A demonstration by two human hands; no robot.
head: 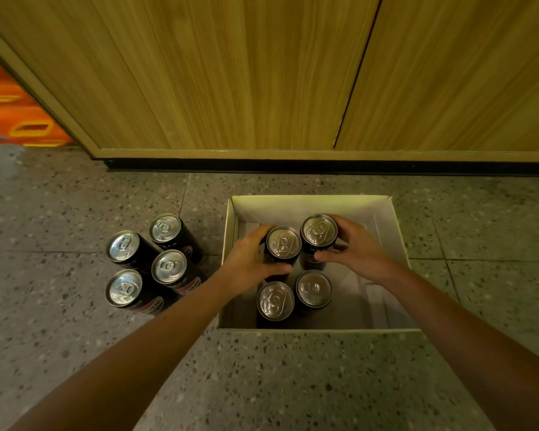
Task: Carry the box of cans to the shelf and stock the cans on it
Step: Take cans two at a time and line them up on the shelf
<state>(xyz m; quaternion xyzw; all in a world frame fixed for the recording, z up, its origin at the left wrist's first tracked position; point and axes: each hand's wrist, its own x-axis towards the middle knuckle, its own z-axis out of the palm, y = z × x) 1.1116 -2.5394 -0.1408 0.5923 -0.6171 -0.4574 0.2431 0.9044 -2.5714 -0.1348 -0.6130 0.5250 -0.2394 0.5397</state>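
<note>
Cardboard box point(389, 231) on the floor point(262, 384): two upright cans are gripped inside, rear-left can point(283, 244) by the left hand point(249, 262), rear-right can point(318, 232) by the right hand point(360, 247).

I'm seeing the open white box point(383, 213) holding four upright black cans point(293, 275); four more cans point(147, 262) are standing at nine o'clock.

A single head-worn wide-angle view looks steeply down and forward, close above the open white cardboard box point(311, 203) on the speckled grey terrazzo floor point(75, 194), facing wood-grain cabinet doors point(231, 73) beyond the fingertips.
</note>
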